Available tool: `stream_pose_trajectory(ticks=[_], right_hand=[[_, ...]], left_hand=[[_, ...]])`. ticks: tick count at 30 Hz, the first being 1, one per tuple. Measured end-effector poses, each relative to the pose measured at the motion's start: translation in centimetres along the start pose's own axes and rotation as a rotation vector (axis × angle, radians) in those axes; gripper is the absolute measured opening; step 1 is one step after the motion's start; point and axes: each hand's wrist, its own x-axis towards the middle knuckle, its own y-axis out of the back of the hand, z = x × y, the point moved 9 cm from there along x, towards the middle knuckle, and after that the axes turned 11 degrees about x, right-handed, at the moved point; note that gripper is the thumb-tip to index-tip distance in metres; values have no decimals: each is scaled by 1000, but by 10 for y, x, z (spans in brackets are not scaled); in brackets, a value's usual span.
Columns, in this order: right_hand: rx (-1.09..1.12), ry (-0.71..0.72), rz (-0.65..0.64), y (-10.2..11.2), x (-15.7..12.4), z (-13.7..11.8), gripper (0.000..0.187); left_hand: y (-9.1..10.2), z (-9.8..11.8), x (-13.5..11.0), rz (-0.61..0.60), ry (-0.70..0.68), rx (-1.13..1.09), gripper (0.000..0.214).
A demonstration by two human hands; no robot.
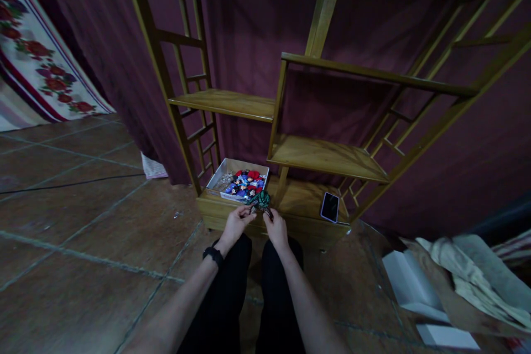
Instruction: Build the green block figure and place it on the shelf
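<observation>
A small dark green and brown ruffled piece (260, 199), possibly fabric, is pinched between my two hands just above the bottom shelf's front edge. My left hand (237, 224) grips its left side with closed fingertips. On its right side, the fingers of my right hand (276, 227) are closed too. Right behind the piece stands a shallow white box (223, 170) holding several small red, blue and black figure-like items (248, 181). Clear or pale bits (224, 182) lie in the box's left part. Fine details of the held piece are too small to make out.
A wooden open shelf unit (232, 104) rises in front of me against a maroon curtain (249, 27). A phone (329, 207) lies on its bottom shelf to the right. White boxes (410, 282) and a crumpled cloth (477, 282) are at the right. A cable (74, 183) crosses the tiled floor.
</observation>
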Motion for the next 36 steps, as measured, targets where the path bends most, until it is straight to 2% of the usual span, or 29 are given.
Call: stream_pose_trajectory(ticks=[7, 14, 21, 25, 36], right_hand=[[17, 16, -18, 0, 0, -5, 26], [-12, -35, -29, -2, -1, -5, 30], [-15, -32, 14, 3, -3, -12, 43], [-49, -78, 36, 6, -4, -9, 47], [-75, -72, 50, 9, -2, -4, 40]], left_hand=[[3, -3, 1, 36, 10, 11, 40], [5, -4, 0, 73, -1, 51, 35], [-2, 1, -2, 8, -61, 163, 29], [-10, 3, -4, -45, -91, 188, 26], [-11, 7, -6, -81, -14, 100, 31]])
